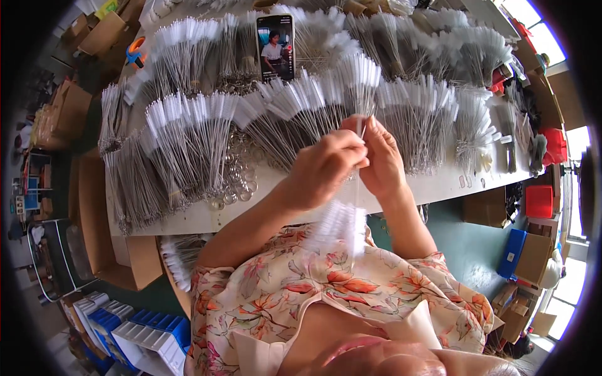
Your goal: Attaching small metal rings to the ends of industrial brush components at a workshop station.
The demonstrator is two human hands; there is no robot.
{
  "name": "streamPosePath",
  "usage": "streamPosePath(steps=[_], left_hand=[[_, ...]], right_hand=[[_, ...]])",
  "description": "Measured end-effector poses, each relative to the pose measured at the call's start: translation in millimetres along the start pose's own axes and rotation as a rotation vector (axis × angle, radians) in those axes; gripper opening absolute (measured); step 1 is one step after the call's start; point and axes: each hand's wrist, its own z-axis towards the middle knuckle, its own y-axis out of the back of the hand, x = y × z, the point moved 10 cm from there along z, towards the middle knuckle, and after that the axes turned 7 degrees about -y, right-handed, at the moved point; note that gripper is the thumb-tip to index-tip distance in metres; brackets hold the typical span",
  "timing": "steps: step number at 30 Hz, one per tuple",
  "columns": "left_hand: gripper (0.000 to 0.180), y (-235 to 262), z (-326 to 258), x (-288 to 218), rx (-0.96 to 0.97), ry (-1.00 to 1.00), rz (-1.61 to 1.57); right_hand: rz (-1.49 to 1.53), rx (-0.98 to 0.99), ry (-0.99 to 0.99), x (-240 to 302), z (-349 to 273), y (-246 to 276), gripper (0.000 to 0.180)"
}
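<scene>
My left hand (326,164) and my right hand (382,158) meet above the table's near edge, fingers closed in a pinch. Between them they grip the thin wire stem of a white-bristled tube brush (342,229). Its bristle head points down toward my chest and is smeared by motion. The fingers cover most of the stem. Just beyond my hands stand bundles of similar white brushes (305,100), with grey wire stems toward me. More bundles (188,135) lie to the left, beside a heap of metal rings (235,185).
A phone (274,49) with a lit screen leans among the brushes on the white table (266,197). Orange-handled scissors (135,52) are at far left. Cardboard boxes (103,232) and blue-white plastic bins (153,341) stand at left. A red container (539,200) and blue box (513,252) are at right.
</scene>
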Motion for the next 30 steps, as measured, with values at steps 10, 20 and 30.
streamPosePath(steps=[10, 20, 30], left_hand=[[0.029, -48, -68, -2, 0.260, 0.184, -0.010], [0.026, -32, -104, -7, 0.201, 0.433, -0.050], [0.015, 26, -105, 8, 0.197, 0.484, 0.285]], right_hand=[[-2.249, -0.073, 0.067, 67, -47, 18, 0.008], [-1.241, 0.191, -0.350, -53, -57, 44, 0.013], [-1.034, 0.379, -0.514, -50, -77, 24, 0.018]])
